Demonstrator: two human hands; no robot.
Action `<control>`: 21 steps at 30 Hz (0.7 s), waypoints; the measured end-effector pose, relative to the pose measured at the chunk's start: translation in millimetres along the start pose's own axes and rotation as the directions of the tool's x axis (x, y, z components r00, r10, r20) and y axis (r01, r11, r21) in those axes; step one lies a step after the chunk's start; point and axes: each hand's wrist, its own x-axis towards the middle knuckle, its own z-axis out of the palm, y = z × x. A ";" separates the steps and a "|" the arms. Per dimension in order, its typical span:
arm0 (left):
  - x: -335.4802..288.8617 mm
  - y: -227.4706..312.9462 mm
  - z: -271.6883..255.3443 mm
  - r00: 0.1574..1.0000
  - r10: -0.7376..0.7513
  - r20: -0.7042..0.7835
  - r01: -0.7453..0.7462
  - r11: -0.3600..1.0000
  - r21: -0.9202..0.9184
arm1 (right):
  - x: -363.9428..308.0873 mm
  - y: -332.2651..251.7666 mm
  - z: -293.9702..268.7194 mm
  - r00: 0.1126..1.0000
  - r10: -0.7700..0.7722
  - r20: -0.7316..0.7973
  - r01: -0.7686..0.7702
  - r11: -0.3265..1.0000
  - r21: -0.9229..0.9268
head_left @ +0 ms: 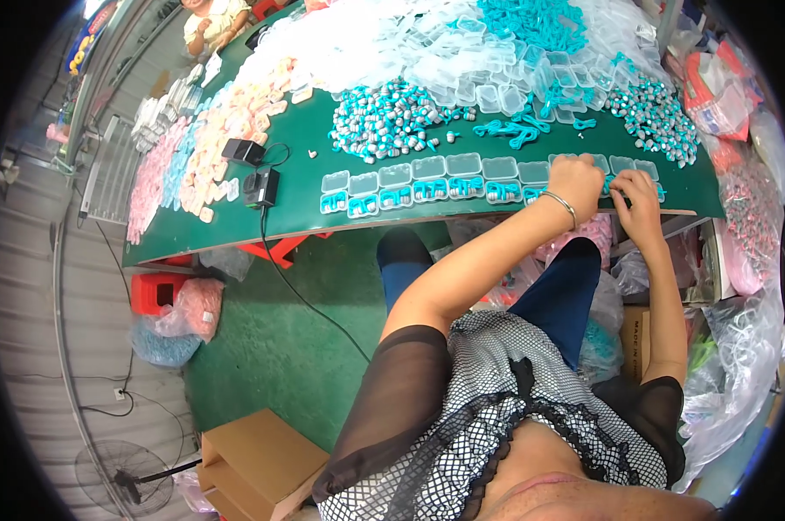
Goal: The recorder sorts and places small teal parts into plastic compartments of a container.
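Note:
A row of small clear hinged cases, lids raised, runs along the near edge of the green table; teal cords and grey-and-teal ribbed pieces lie in them. At the row's right part, my left hand, with a bracelet at its wrist, is closed, fingers curled over the cases. Just right of it, my right hand bends its fingers and thumb together at the front of a case. What either hand's fingertips hold is hidden. Beyond the row lie a pile of grey-and-teal ribbed pieces and loose teal cords.
Empty clear cases heap at the back, with more ribbed pieces at right. Peach pieces and two black devices, one cabled, are at left. A person sits far left. A cardboard box stands on the floor.

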 end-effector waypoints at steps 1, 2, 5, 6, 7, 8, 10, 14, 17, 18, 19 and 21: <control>-2.2 -4.9 -9.1 1.000 -0.004 0.001 0.004 1.000 0.002 | -0.3 -0.4 -0.3 1.000 -0.002 0.001 0.002 1.000 0.004; -3.8 -14.0 -19.8 0.998 -0.049 -0.045 0.048 0.998 -0.031 | -0.7 0.1 -0.7 1.000 0.004 0.017 -0.004 1.000 0.005; -8.5 -55.7 -55.4 0.976 -0.188 -0.112 0.189 0.982 -0.008 | -1.4 1.5 -2.3 1.000 0.020 0.012 -0.020 1.000 0.001; -11.2 -69.8 -66.4 0.966 -0.232 -0.116 0.238 0.970 0.041 | -3.2 1.9 -6.2 0.999 0.034 -0.002 -0.034 0.999 -0.012; -16.1 -87.4 -78.1 0.951 -0.281 -0.127 0.295 0.950 0.101 | -1.2 0.5 -6.7 1.000 0.025 -0.008 -0.025 1.000 0.000; -22.1 -108.7 -85.5 0.934 -0.335 -0.122 0.352 0.919 0.176 | 0.7 -2.2 -8.0 0.999 0.033 -0.018 -0.033 0.999 0.002; -31.8 -138.7 -93.9 0.898 -0.427 -0.108 0.438 0.843 0.313 | 1.2 0.7 -7.1 0.998 0.032 -0.051 -0.032 0.999 -0.002; -39.0 -167.0 -87.5 0.857 -0.515 -0.009 0.474 0.782 0.405 | 2.6 3.0 -11.3 0.998 0.039 -0.045 -0.038 0.999 0.011; -38.5 -167.6 -84.8 0.809 -0.579 0.099 0.498 0.765 0.407 | 3.8 1.3 -11.0 0.998 0.028 -0.055 -0.027 0.999 0.019; -39.1 -167.1 -82.4 0.828 -0.555 0.080 0.476 0.771 0.423 | 3.7 0.6 -11.7 0.998 0.030 -0.054 -0.029 0.999 0.017; -39.7 -167.3 -80.7 0.846 -0.530 0.061 0.454 0.776 0.439 | 3.8 -0.1 -12.4 0.998 0.032 -0.054 -0.031 0.999 0.014; -39.6 -166.9 -81.2 0.848 -0.526 0.068 0.450 0.780 0.434 | 4.3 -1.0 -15.0 0.998 0.031 -0.053 -0.030 0.999 0.023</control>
